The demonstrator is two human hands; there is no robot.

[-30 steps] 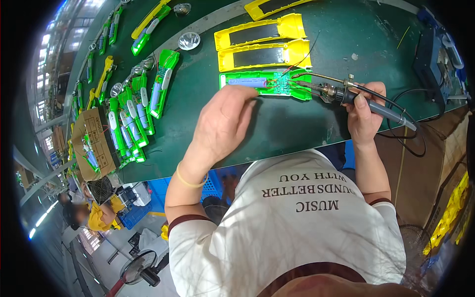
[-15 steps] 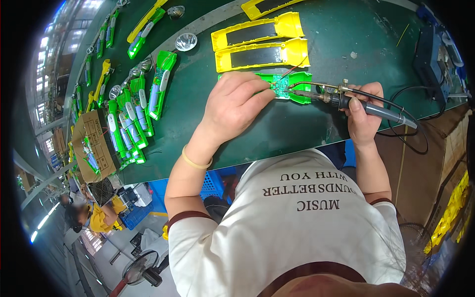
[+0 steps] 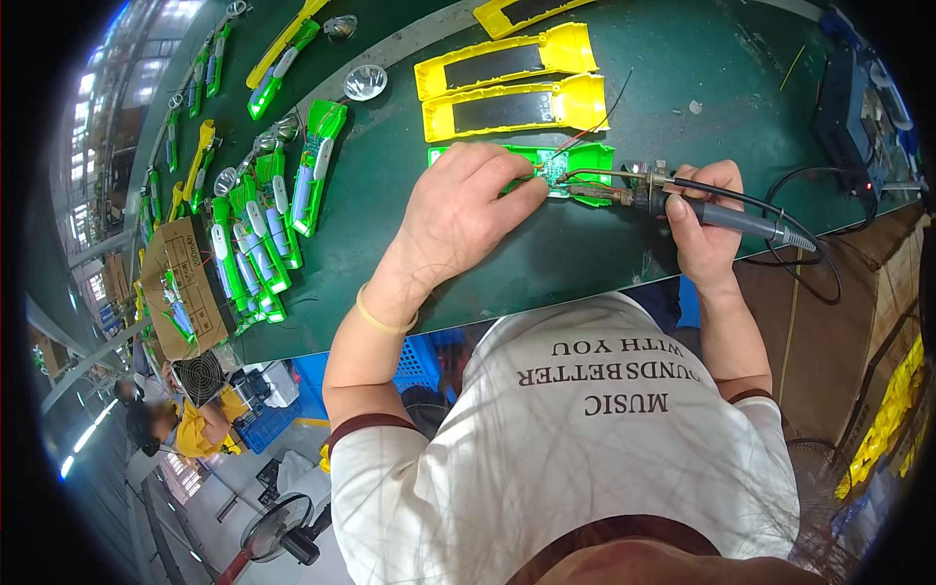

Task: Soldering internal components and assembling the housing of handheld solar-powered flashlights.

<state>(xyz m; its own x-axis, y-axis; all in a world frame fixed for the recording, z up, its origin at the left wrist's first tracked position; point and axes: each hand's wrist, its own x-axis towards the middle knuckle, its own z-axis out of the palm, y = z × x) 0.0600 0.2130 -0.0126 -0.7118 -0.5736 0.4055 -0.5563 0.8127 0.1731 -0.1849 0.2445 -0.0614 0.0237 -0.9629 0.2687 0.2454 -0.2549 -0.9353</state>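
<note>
A green plastic housing [image 3: 591, 156] lies on the bench in front of me, with a small green circuit board [image 3: 553, 166] inside it. My left hand [image 3: 473, 210] covers the housing's left part. Its thumb and forefinger are pinched at the board's left edge, where bits of orange wire show; what they grip is mostly hidden. In my right hand [image 3: 707, 219] is a soldering iron [image 3: 741, 216], its thin metal feed tube and tip reaching over the board. A red wire and a black wire [image 3: 618, 97] rise from the board.
Yellow housings [image 3: 502, 109] with black inner strips lie just beyond. Several green housings with blue cells [image 3: 314, 171] and a round reflector [image 3: 365, 83] are on the left, near a cardboard piece [image 3: 180, 292]. A dark box [image 3: 843, 107] with cables stands right.
My right hand and the soldering iron have shifted slightly left. The black wire now sticks up beyond the board, over the near yellow housing's right end. My left hand stays nearly in place.
</note>
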